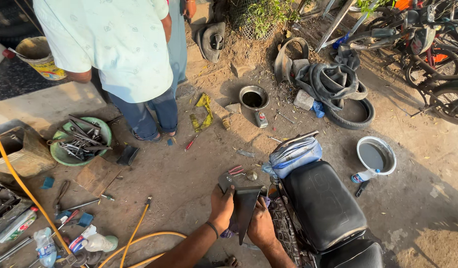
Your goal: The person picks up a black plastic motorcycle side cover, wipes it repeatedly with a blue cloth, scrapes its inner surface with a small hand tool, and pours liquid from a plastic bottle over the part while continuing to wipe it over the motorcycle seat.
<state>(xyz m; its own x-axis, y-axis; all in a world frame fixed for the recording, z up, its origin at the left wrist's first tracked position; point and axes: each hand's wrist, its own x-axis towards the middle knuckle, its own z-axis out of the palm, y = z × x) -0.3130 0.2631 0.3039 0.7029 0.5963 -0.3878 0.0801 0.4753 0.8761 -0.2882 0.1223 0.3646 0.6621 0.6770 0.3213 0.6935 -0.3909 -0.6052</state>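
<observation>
I have both hands on a dark metal panel (245,208), a flat piece that narrows toward its lower end, held upright right beside the motorcycle seat (323,203). My left hand (222,206) is clamped on the panel's left edge, thumb over the top corner, with a dark band at the wrist. My right hand (261,226) presses against the panel's right side lower down; I cannot tell whether its fingers wrap fully around it, since the panel hides them.

Just above the grip, touching distance from the panel's top, lie red-handled pliers (235,170) on the dirt. To the right of that, a blue-and-white cloth bundle (293,155) sits at the front end of the seat. To the left of my left arm a yellow hose (139,233) curves over the ground.

Farther right of the grip stands a white basin (376,155) of dark water, with a plastic bottle (364,175) at its rim. Farther left, a green bowl (82,141) is heaped with wrenches.

Well beyond the panel, a person in a pale shirt (114,44) stands on the dirt. To their right is 1 round metal pan (254,97), then a pile of old tyres and tubes (338,89), with 1 bicycle (432,54) farthest out.
</observation>
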